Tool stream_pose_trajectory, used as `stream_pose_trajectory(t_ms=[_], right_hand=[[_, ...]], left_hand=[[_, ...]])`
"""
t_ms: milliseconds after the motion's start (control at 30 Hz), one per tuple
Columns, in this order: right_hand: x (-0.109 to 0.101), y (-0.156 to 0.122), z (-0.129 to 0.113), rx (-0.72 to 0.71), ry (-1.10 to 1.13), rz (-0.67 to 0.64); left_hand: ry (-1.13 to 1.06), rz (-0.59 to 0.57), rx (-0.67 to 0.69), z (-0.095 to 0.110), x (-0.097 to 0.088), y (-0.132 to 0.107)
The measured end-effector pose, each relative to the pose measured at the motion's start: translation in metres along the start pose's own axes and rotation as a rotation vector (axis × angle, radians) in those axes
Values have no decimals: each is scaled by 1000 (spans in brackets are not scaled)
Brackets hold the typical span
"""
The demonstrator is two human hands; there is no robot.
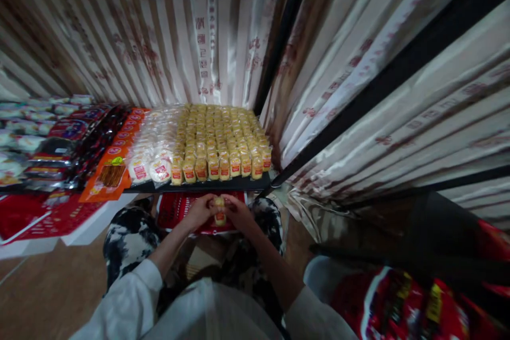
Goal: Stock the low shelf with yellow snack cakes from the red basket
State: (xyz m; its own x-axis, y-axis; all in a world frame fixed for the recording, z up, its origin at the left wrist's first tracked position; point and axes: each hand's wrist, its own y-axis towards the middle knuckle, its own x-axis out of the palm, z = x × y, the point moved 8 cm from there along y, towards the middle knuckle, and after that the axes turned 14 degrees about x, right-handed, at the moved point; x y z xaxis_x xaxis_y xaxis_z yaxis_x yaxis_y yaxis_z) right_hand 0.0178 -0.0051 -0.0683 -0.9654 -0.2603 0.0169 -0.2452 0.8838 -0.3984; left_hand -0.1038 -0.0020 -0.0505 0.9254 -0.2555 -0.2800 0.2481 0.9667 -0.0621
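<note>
My left hand and my right hand pinch a small wrapped yellow cake between them, one at each side. A red label shows on its lower front. Below it lies a red package, between my knees. Just beyond my hands, on a black shelf, similar wrapped yellow cakes stand in close rows with their labels facing me. Left of these are rows of round white wrapped snacks.
Orange snack packets and dark packets lie farther left on the shelf. White boxes stick out beneath. Patterned curtains and a black frame bar are behind and right. Red bags sit at lower right.
</note>
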Motion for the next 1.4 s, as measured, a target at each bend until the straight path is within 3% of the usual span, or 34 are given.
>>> stream_pose_trajectory(t_ms=[100,267,333,533,867,1100,1400], right_hand=[[-10,-10,-16,-104,-96,78],[-41,-51,-58,-375,-299,549],[-45,-65,-68,-452,-367,664],[-48,-67,-68,-513,-456,665],[-72,-58,-47,-428,-401,718],[-72,-63,-42,-412,-387,737],[-85,-65,-24,-365,-320,776]], left_hand=[[137,-7,59,18,2,5],[262,166,195,60,1,19],[313,223,248,76,4,28],[423,271,375,114,27,55],[523,247,419,139,56,78],[728,233,583,171,78,99],[848,169,620,160,103,114]])
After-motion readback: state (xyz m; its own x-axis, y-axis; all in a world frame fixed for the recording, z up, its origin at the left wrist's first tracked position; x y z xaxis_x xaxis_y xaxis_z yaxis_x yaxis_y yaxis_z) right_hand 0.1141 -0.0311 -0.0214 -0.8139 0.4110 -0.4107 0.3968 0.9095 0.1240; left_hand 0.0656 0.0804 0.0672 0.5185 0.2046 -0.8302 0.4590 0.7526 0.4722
